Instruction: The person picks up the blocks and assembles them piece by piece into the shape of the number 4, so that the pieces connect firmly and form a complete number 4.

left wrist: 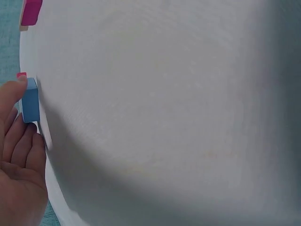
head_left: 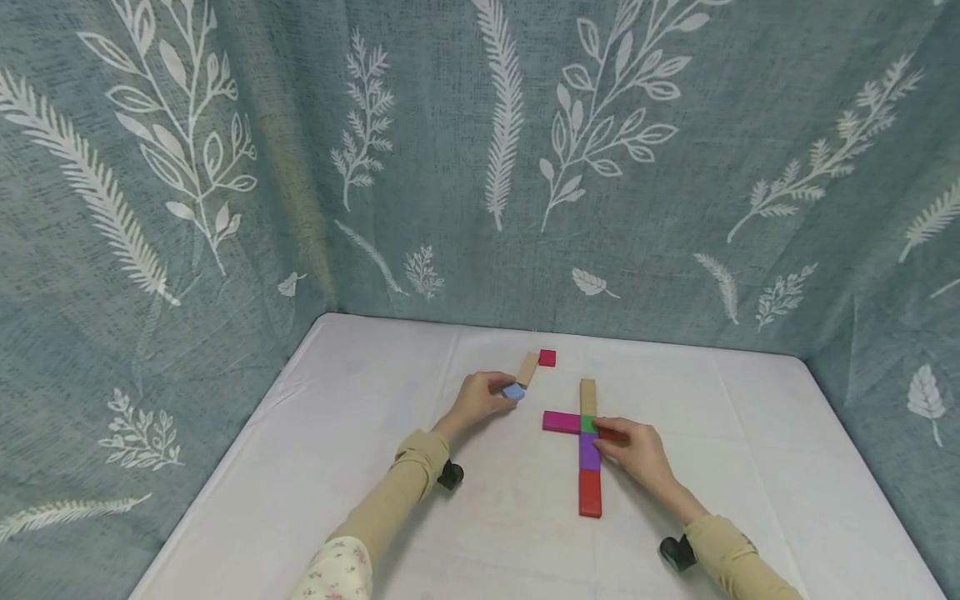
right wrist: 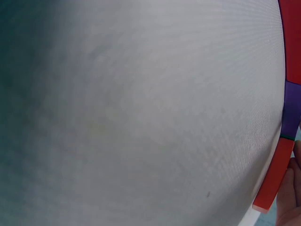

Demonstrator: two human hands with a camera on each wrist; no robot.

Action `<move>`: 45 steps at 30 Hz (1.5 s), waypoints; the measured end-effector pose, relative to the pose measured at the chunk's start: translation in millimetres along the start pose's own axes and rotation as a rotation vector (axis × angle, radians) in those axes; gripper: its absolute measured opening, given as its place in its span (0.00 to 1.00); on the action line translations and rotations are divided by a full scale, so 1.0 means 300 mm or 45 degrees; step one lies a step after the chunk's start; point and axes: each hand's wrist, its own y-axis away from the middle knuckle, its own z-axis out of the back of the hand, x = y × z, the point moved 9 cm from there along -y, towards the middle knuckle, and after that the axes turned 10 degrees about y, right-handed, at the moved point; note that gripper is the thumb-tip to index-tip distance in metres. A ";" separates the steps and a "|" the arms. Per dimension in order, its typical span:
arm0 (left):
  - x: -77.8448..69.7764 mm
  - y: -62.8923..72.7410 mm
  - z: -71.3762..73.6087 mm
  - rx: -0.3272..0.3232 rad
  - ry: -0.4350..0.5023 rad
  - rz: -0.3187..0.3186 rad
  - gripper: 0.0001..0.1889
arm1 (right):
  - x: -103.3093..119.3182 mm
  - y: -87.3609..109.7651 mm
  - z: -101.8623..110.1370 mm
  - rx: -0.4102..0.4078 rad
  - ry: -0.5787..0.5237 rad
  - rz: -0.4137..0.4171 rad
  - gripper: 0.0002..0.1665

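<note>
My left hand (head_left: 477, 397) pinches a small blue block (head_left: 513, 391) between thumb and fingers; the left wrist view shows this blue block (left wrist: 31, 100) at the fingertips. On the white table, blocks form a cross: a tan block (head_left: 588, 397) at the far end, a green one (head_left: 588, 424) in the centre, a magenta one (head_left: 562, 422) on the left, then purple (head_left: 589, 452) and red (head_left: 590, 493) nearer me. My right hand (head_left: 637, 450) holds the red block on the cross's right side, mostly covered by fingers. That block (right wrist: 273, 176) shows in the right wrist view.
Just beyond the left hand lie a tan block (head_left: 528, 369) and a small red block (head_left: 547, 357). A white cloth (head_left: 360, 367) covers the table. Green curtains with white leaf prints (head_left: 450, 167) stand behind and at both sides.
</note>
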 end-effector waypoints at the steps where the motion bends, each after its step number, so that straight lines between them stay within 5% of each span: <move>1: 0.003 0.000 -0.001 0.000 -0.005 0.009 0.19 | 0.001 -0.001 0.000 0.000 0.000 0.003 0.22; 29: 0.005 0.004 -0.008 -0.035 -0.045 0.007 0.19 | -0.016 -0.019 -0.005 0.017 -0.004 -0.004 0.22; 45: -0.088 -0.018 -0.006 -0.044 0.037 0.011 0.18 | -0.022 -0.029 0.011 0.018 -0.007 0.043 0.21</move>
